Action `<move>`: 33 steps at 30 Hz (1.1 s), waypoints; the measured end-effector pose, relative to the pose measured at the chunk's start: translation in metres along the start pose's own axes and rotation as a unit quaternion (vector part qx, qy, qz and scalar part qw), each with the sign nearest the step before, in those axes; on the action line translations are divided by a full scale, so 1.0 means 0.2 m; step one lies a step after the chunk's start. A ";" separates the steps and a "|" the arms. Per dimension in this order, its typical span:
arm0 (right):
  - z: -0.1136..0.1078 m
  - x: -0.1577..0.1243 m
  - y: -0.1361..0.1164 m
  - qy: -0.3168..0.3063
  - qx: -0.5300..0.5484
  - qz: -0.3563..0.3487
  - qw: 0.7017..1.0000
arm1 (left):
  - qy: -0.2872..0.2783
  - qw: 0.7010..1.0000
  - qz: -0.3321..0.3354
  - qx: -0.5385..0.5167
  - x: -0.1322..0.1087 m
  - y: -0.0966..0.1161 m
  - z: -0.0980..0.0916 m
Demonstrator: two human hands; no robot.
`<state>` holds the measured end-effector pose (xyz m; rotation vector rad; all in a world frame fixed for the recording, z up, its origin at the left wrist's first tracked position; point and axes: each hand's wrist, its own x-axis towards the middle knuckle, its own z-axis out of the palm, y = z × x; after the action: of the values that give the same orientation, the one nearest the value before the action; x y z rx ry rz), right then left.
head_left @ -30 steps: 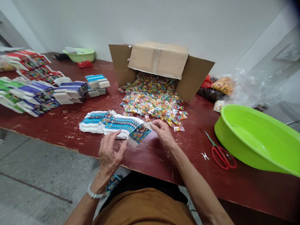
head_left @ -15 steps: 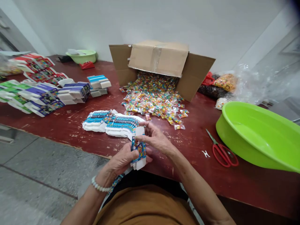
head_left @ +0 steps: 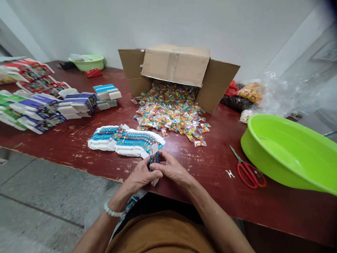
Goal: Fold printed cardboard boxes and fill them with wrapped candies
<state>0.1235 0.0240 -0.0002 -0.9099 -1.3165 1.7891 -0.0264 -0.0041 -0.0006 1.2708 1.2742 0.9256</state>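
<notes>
Between my two hands, near the table's front edge, is a small blue printed carton (head_left: 154,158) with white end flaps. My left hand (head_left: 140,175) grips its left side, and my right hand (head_left: 173,168) closes round its right side with the thumb laid across the front. The carton's printed face is mostly covered by my fingers. Just beyond it lie rows of flattened blue cartons (head_left: 135,137), fanned out with white flaps showing. Behind them, wrapped candies (head_left: 168,114) spill from a cardboard box (head_left: 179,65) tipped on its side.
Red-handled scissors (head_left: 250,172) and a white scrap (head_left: 230,174) lie right, beside a big green basin (head_left: 279,154). Purple cartons (head_left: 79,103), green cartons (head_left: 10,109) and red cartons (head_left: 39,75) are stacked left. A red tape dispenser (head_left: 93,72) sits near a pale green bowl (head_left: 88,63).
The carton has turned from showing its broad printed face to a narrower side. My right hand has come down from its top flap to grip its side. The view has shifted slightly.
</notes>
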 end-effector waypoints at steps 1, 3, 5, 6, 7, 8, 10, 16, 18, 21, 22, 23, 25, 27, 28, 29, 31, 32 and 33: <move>0.01 0.00 0.00 0.023 0.003 0.002 1.000 | 0.037 0.997 0.005 0.069 0.01 0.01 0.00; 0.00 0.01 0.01 0.078 0.007 0.012 0.997 | 0.096 0.982 0.001 0.163 0.03 0.01 -0.01; -0.04 0.02 0.03 0.122 0.020 0.008 0.992 | 0.109 0.987 -0.019 0.116 0.05 0.01 -0.02; -0.07 0.02 0.04 0.138 0.018 0.003 0.990 | 0.100 0.993 -0.032 0.060 0.05 0.01 -0.03; -0.11 0.02 0.05 0.151 -0.005 -0.002 0.989 | 0.082 0.996 -0.047 -0.005 0.04 0.01 -0.04; -0.15 0.02 0.06 0.165 -0.056 -0.006 0.985 | 0.059 0.994 -0.064 -0.070 0.03 0.01 -0.05; -0.22 0.01 0.07 0.218 -0.223 -0.021 0.950 | 0.011 0.981 -0.091 -0.173 -0.01 0.02 -0.06; -0.22 -0.05 0.02 0.203 -0.279 -0.074 0.936 | -0.052 0.944 -0.114 -0.305 -0.10 0.06 -0.03; -0.16 -0.08 -0.03 0.120 -0.138 -0.061 0.981 | -0.045 0.947 -0.122 -0.292 -0.11 0.07 -0.01; -0.06 -0.10 -0.09 0.069 -0.023 -0.058 0.996 | -0.018 0.956 -0.130 -0.263 -0.11 0.06 0.02; -0.03 -0.09 -0.10 0.061 -0.008 -0.055 0.997 | -0.009 0.958 -0.123 -0.258 -0.11 0.06 0.04; 0.00 -0.09 -0.11 0.051 -0.001 -0.051 0.997 | 0.000 0.960 -0.114 -0.255 -0.11 0.06 0.05; 0.03 -0.08 -0.11 0.051 -0.003 -0.044 0.998 | 0.017 0.964 -0.091 -0.249 -0.11 0.05 0.06; 0.04 -0.06 -0.10 0.100 -0.018 -0.049 0.994 | 0.031 0.972 -0.070 -0.223 -0.11 0.04 0.07; 0.04 -0.05 -0.09 0.136 -0.023 -0.055 0.989 | 0.044 0.975 -0.056 -0.209 -0.12 0.04 0.07; 0.04 -0.04 -0.08 0.170 -0.024 -0.063 0.983 | 0.060 0.978 -0.042 -0.197 -0.12 0.04 0.07; 0.04 -0.03 -0.07 0.202 -0.015 -0.077 0.976 | 0.106 0.977 -0.010 -0.184 -0.14 0.04 0.08; 0.04 -0.03 -0.06 0.197 -0.007 -0.082 0.977 | 0.138 0.974 0.010 -0.182 -0.15 0.04 0.09; 0.05 -0.03 -0.06 0.187 0.000 -0.087 0.978 | 0.164 0.970 0.029 -0.179 -0.16 0.04 0.10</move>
<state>0.1196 0.0177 0.0133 -1.0380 -1.1145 1.4014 -0.0096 -0.0371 0.0093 0.8983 1.2524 1.3823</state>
